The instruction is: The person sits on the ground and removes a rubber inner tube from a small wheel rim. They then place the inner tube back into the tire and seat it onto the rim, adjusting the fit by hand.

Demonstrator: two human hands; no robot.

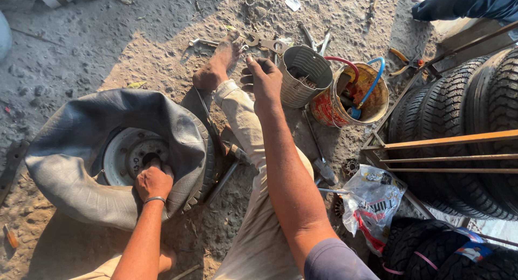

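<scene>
Rubber inner tube hiding rim; left hand clamped on it, right hand half-open, empty.

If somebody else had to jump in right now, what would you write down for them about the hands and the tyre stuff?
Left hand: pressing down on the inner tube, at the wheel rim inside the tyre on the ground.
Right hand: stretched forward, nothing visibly held, beside the grey metal can; a painted bucket of tools sits next to it.
Done: tube hangs mostly out of the tyre.
Left: tube is not yet fully free.
</scene>
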